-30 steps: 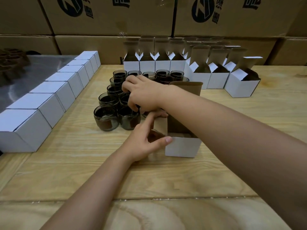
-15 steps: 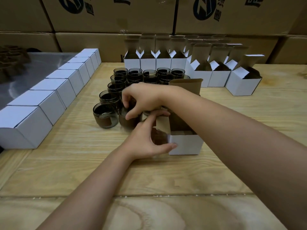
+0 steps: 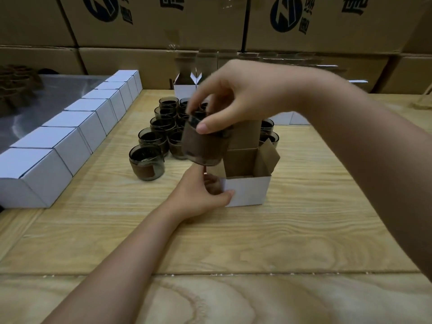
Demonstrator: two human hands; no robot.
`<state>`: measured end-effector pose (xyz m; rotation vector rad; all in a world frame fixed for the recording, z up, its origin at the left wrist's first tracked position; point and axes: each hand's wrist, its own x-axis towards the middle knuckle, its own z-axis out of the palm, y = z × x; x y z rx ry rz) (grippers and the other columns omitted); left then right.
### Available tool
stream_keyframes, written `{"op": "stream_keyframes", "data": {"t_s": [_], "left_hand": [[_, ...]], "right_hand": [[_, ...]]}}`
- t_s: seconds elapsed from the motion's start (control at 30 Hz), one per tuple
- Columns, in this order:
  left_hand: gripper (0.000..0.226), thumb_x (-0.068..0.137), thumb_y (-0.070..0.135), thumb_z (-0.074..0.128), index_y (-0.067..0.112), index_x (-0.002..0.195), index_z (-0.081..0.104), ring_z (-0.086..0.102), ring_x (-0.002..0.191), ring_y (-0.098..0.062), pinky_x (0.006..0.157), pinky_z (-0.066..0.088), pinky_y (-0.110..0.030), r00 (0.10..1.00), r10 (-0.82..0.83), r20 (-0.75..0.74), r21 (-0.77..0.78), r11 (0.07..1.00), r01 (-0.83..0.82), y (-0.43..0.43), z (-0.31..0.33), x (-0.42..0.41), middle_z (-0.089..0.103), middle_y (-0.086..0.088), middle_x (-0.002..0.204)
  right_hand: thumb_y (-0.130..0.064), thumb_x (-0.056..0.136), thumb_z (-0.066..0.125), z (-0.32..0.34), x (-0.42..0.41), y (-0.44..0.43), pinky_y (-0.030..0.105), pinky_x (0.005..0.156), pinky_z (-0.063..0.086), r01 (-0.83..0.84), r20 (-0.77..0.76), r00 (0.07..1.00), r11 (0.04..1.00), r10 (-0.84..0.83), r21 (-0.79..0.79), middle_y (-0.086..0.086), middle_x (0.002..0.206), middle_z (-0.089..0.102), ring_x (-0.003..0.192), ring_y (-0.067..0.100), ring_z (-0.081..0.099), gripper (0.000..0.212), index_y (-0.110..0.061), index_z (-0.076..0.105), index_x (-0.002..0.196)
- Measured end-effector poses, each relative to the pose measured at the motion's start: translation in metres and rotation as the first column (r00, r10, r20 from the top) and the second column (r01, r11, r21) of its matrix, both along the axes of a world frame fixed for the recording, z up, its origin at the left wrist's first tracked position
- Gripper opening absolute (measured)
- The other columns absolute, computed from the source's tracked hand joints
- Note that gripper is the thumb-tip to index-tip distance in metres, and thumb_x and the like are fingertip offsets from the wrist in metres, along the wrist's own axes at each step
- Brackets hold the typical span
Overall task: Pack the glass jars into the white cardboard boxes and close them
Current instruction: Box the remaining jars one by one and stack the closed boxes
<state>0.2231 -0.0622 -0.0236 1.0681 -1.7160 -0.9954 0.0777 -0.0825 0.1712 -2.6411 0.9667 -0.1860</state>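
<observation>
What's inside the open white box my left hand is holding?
Only brown inner walls show in the open box; its front wall hides the bottom. The jar is outside it.

The lifted jar [image 3: 205, 146] is smoky dark glass with a brown band round it. The other jars [image 3: 146, 163] match it. The open box [image 3: 247, 192] is white outside and plain brown inside. The shut boxes [image 3: 77, 127] are white all over. The desk [image 3: 233, 242] is pale wood with wavy grain. The cartons [image 3: 163, 19] behind are tan with dark logos.
</observation>
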Motion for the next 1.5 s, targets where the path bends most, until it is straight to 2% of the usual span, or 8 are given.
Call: {"op": "stream_keyframes", "data": {"t_s": [0.27, 0.5, 0.9, 1.0, 1.07, 1.2, 1.3, 1.5], "left_hand": [[0.068, 0.067, 0.023, 0.078, 0.056, 0.111, 0.039, 0.067, 0.081, -0.001, 0.064, 0.049, -0.010, 0.999, -0.008, 0.031, -0.061, 0.998, 0.010, 0.001, 0.005, 0.002, 0.054, 0.042, 0.102], [0.070, 0.060, 0.037, 0.078, 0.051, 0.117, 0.041, 0.067, 0.096, -0.018, 0.079, 0.058, -0.031, 1.000, -0.008, 0.009, -0.035, 0.999, 0.009, 0.001, 0.004, 0.002, 0.053, 0.019, 0.119], [0.069, 0.059, 0.043, 0.076, 0.055, 0.116, 0.040, 0.066, 0.098, -0.018, 0.081, 0.056, -0.029, 0.999, 0.012, 0.045, -0.047, 0.999, -0.010, 0.000, 0.002, 0.003, 0.052, 0.016, 0.124], [0.070, 0.059, 0.042, 0.077, 0.054, 0.117, 0.040, 0.066, 0.099, -0.020, 0.084, 0.057, -0.040, 0.999, 0.010, 0.036, -0.046, 0.999, -0.008, -0.001, 0.001, 0.002, 0.051, 0.012, 0.127], [0.071, 0.059, 0.041, 0.077, 0.054, 0.118, 0.039, 0.067, 0.097, -0.019, 0.084, 0.057, -0.044, 0.999, 0.010, 0.037, -0.052, 0.999, -0.008, -0.001, 0.001, 0.002, 0.051, 0.012, 0.127], [0.096, 0.062, 0.037, 0.078, 0.058, 0.135, 0.020, 0.065, 0.095, -0.013, 0.087, 0.056, -0.033, 1.000, 0.003, 0.010, -0.069, 0.998, -0.003, -0.003, 0.000, 0.003, 0.054, 0.006, 0.124], [0.110, 0.065, 0.032, 0.078, 0.060, 0.138, 0.002, 0.064, 0.100, -0.009, 0.084, 0.052, -0.019, 1.000, -0.008, -0.030, -0.085, 0.996, 0.006, -0.005, -0.004, 0.002, 0.058, 0.001, 0.120], [0.082, 0.066, 0.030, 0.075, 0.051, 0.120, 0.018, 0.063, 0.104, -0.019, 0.092, 0.054, -0.038, 0.998, -0.032, -0.059, -0.111, 0.993, 0.026, -0.005, -0.007, 0.000, 0.055, -0.008, 0.119]], "right_hand": [[-0.057, 0.077, 0.064, -0.035, -0.030, -0.013, 0.025, 0.064, 0.045, 0.227, -0.200, 0.949, 0.969, -0.243, -0.100, -0.009, 0.092, 0.060, 0.084, 0.009, 0.058, 0.038, -0.035, 0.060, 0.107], [-0.060, 0.076, 0.064, -0.048, -0.028, -0.017, 0.024, 0.055, 0.045, 0.283, -0.284, 0.912, 0.955, -0.297, -0.091, -0.004, 0.087, 0.062, 0.076, 0.019, 0.066, 0.038, -0.028, 0.060, 0.096], [-0.055, 0.094, 0.040, -0.077, -0.012, -0.003, 0.037, 0.083, 0.051, 0.249, -0.464, 0.840, 0.960, -0.281, -0.131, 0.004, 0.102, 0.063, 0.100, 0.023, 0.057, 0.048, -0.019, 0.063, 0.115], [-0.042, 0.099, 0.041, -0.077, -0.020, 0.002, 0.030, 0.076, 0.043, 0.244, -0.289, 0.911, 0.950, -0.294, -0.196, -0.003, 0.090, 0.060, 0.091, 0.016, 0.051, 0.036, -0.018, 0.063, 0.114], [-0.030, 0.098, 0.045, -0.080, -0.035, 0.004, 0.028, 0.070, 0.040, 0.336, 0.125, 0.942, 0.894, -0.312, -0.295, -0.007, 0.084, 0.059, 0.085, 0.012, 0.053, 0.027, -0.016, 0.067, 0.104], [-0.013, 0.094, 0.048, -0.117, -0.060, 0.013, 0.020, 0.067, 0.043, 0.586, 0.899, 0.291, 0.804, -0.327, 0.103, -0.018, 0.079, 0.057, 0.075, 0.001, 0.052, 0.020, -0.024, 0.065, 0.094], [-0.012, 0.095, 0.053, -0.156, -0.059, 0.015, 0.030, 0.077, 0.049, 0.379, 0.792, 0.047, 0.744, -0.609, 0.550, 0.000, 0.101, 0.059, 0.097, 0.016, 0.056, 0.021, -0.025, 0.059, 0.111], [-0.008, 0.095, 0.050, -0.177, -0.045, 0.013, 0.029, 0.081, 0.048, 0.119, 0.674, 0.183, 0.697, -0.715, 0.707, 0.000, 0.111, 0.066, 0.096, 0.014, 0.062, 0.028, -0.029, 0.060, 0.111]]}}
